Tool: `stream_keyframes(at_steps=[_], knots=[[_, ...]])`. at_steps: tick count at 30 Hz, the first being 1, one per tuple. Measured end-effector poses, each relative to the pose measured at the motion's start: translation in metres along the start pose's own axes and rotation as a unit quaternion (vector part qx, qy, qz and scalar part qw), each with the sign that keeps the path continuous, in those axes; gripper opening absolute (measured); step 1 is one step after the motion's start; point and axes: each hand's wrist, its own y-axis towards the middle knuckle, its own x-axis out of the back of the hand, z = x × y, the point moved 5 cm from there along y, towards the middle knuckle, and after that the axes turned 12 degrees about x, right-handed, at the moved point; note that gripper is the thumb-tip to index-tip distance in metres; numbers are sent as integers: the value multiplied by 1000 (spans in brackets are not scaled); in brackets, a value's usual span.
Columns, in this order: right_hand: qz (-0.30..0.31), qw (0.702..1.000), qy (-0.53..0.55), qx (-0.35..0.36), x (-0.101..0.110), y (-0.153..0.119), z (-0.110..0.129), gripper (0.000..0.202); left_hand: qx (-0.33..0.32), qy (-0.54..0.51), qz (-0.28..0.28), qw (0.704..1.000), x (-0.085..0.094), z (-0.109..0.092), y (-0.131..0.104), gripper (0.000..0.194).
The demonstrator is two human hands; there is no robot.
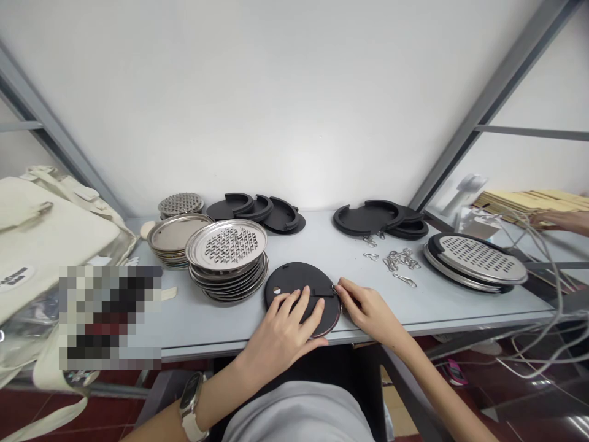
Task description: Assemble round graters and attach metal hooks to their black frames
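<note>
A round black disc lies flat near the table's front edge, with a small hole at its left side. My left hand rests on it, palm down and fingers spread. At the disc's right rim, my right hand pinches a small metal clip, mostly hidden by the fingertips. Left of the disc stands a stack of metal grater plates. Loose metal clips lie to the right, beyond my right hand.
Black ring-shaped holders and more holders lie along the wall. Round metal plates are stacked left, slotted plates right. A cream bag is far left. Another person's hand touches yellowish sheets; white cables hang nearby.
</note>
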Motion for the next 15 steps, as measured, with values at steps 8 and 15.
stream_keyframes(at_steps=[8, 15], knots=[[18, 999, -46, 8, -1, 2, -2, 28, 4, 3, 7, 1000, 0, 0, 1, 58], [20, 999, -47, -1, -3, 1, -1, 29, 3, 16, 5, 1000, 0, -1, 0, 60]])
